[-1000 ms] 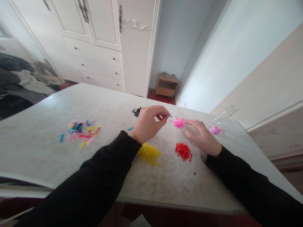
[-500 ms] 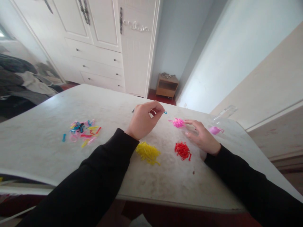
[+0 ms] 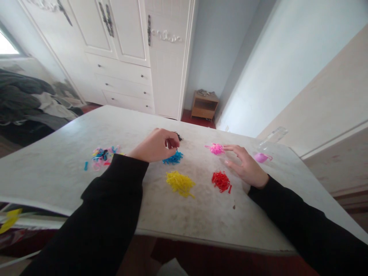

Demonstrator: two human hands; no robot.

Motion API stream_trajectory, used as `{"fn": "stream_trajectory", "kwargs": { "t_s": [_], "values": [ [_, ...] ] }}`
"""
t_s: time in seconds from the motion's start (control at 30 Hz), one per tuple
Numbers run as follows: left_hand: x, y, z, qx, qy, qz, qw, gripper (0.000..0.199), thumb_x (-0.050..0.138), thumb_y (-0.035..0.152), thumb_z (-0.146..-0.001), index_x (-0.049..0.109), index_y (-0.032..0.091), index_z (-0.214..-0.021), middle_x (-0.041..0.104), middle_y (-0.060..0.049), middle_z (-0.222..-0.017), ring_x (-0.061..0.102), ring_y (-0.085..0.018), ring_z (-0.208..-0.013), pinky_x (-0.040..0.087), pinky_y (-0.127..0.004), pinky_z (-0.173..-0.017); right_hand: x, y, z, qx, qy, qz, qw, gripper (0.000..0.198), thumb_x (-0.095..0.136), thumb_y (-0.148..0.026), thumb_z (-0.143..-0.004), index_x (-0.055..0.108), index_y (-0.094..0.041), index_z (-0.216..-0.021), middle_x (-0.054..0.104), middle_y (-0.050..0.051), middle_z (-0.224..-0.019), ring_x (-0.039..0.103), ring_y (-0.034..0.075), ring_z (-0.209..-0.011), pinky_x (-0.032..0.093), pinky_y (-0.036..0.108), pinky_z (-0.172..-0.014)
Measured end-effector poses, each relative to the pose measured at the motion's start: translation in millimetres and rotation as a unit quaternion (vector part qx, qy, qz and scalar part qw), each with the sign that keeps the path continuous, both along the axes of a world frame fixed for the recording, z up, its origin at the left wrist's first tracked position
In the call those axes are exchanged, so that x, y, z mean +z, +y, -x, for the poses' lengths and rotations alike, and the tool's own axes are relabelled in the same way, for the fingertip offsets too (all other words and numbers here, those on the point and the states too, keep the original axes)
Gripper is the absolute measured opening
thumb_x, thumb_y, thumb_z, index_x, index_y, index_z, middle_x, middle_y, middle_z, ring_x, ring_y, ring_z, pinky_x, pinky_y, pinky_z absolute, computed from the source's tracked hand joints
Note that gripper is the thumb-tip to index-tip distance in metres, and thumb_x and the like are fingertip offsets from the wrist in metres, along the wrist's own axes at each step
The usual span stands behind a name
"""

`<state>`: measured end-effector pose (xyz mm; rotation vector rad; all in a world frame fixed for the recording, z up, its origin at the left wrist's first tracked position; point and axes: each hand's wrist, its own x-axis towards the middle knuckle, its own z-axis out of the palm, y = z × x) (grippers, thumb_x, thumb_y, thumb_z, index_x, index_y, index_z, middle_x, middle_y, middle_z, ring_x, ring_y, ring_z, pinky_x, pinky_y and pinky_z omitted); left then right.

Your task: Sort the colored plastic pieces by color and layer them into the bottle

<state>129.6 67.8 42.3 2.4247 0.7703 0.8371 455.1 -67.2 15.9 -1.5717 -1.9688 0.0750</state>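
My left hand (image 3: 157,145) is pinched closed just over a pile of blue rubber bands (image 3: 173,157), its fingertips at the pile's far edge. Whether a band is between those fingertips I cannot make out. Partly behind that hand lies a black pile (image 3: 178,136). My right hand (image 3: 244,165) rests on the table with fingers apart, the index fingertip at the edge of a pink pile (image 3: 216,148). Closer to me are a yellow pile (image 3: 180,184) and a red pile (image 3: 221,181). A mixed-colour heap of bands (image 3: 101,156) lies to the left.
The white table (image 3: 201,222) carries all the piles. On its right stand a clear plastic container (image 3: 274,138) lying tilted and a pink-purple item (image 3: 261,157). Beyond are a white wardrobe (image 3: 126,76) and a small wooden cabinet (image 3: 204,105). Dark clothes (image 3: 25,96) are heaped at the left.
My left hand has moved left from near the pink pile, where it held a blue band, to the blue pile, which now shows. My right hand has stayed in place.
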Motion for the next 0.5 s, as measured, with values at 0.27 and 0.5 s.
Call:
{"fn": "stream_trajectory", "kwargs": {
  "t_s": [0.27,0.5],
  "values": [
    [-1.9,-1.1,5.0,0.003,0.012,0.011,1.000,0.012,0.066,0.013,-0.067,0.076,0.018,-0.073,0.072,-0.001,-0.064,0.064,-0.012,-0.058,0.047,-0.021,-0.057,1.9,-2.1,3.1,0.004,0.002,0.008,1.000,0.037,0.061,-0.036,-0.090,0.065,-0.024,-0.125,0.070,0.011,-0.130,0.061,0.033,-0.124,0.044,0.059,-0.111],
    [-4.0,1.4,6.5,0.018,0.021,0.027,0.999,0.014,0.064,0.016,-0.070,0.077,0.018,-0.074,0.073,-0.002,-0.066,0.064,-0.013,-0.060,0.047,-0.021,-0.059,3.6,-2.7,3.7,0.003,0.000,0.011,1.000,0.035,0.061,-0.035,-0.090,0.065,-0.024,-0.123,0.070,0.010,-0.129,0.061,0.032,-0.124,0.043,0.057,-0.110]
  ]
}}
